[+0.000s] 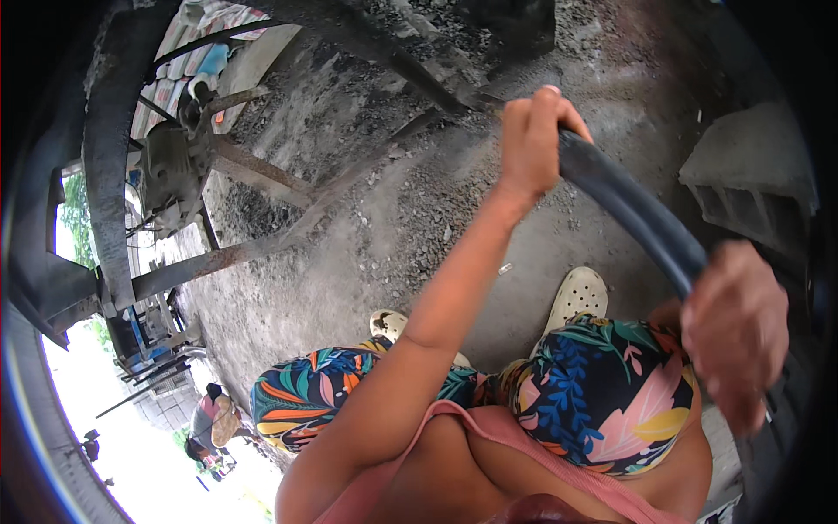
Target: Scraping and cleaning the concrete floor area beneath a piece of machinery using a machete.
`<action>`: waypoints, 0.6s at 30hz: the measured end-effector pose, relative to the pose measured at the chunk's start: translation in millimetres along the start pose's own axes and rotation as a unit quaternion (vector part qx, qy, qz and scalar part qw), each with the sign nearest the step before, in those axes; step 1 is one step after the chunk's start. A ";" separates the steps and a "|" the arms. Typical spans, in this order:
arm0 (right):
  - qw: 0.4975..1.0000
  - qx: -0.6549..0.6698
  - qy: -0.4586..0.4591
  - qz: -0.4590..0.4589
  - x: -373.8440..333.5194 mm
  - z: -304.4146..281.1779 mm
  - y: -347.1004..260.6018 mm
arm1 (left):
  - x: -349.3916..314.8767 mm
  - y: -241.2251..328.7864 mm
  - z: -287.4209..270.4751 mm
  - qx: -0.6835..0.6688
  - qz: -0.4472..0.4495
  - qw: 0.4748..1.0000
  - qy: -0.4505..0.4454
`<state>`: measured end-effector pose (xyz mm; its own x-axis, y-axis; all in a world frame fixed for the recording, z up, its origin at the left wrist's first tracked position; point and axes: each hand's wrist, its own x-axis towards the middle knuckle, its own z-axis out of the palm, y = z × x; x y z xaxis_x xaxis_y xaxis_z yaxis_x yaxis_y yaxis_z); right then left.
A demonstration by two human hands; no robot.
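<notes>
A thick, smooth black pipe [628, 192] runs slantwise across my right side, looking bent in the wide view. Its far end is in my left hand [531, 144], which reaches forward with the fingers curled round it. Lower down, beside my right knee, my right hand [735, 332] is closed about the same pipe and blurred by motion. The part of the pipe below my right hand is hidden. My cream perforated clog [580, 295] stands on the dusty ground below the pipe.
A rusty metal frame [209, 266] rises at the left, with a dark beam [384, 52] crossing the top. Grey rubble and ash [367, 205] cover the ground. A hollow concrete block [752, 166] sits at right. Farther off, lower left, is another person [218, 424].
</notes>
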<state>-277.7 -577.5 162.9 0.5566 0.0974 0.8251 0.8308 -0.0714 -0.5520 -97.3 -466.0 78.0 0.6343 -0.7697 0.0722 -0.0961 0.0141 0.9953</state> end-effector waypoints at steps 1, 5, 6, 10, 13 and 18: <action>0.995 0.032 -0.068 -0.061 6.0 -6.0 1.6 | -5.1 5.7 -0.3 0.030 0.018 0.999 -0.001; 0.992 0.078 -0.035 -0.094 17.3 5.7 17.3 | -4.7 7.4 -10.4 -0.002 -0.024 0.999 0.024; 0.997 0.063 -0.034 -0.027 19.7 4.3 19.6 | 5.0 -7.9 -13.0 0.016 -0.010 0.998 0.051; 0.992 0.024 0.123 0.021 -2.3 37.7 48.1 | 8.2 -31.6 -41.3 0.021 -0.085 0.995 0.044; 0.997 0.039 0.016 -0.070 14.3 5.7 9.9 | 3.1 2.8 -1.5 -0.015 -0.044 0.999 0.025; 0.996 0.009 0.090 0.021 -18.3 3.4 14.8 | 4.4 -17.5 -13.3 0.015 -0.024 0.999 0.028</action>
<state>-275.6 -577.0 139.3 0.5823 -0.0854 0.8085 0.8075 -0.0545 -0.5874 -82.6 -461.2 61.8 0.6808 -0.7320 0.0284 -0.0860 -0.0413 0.9954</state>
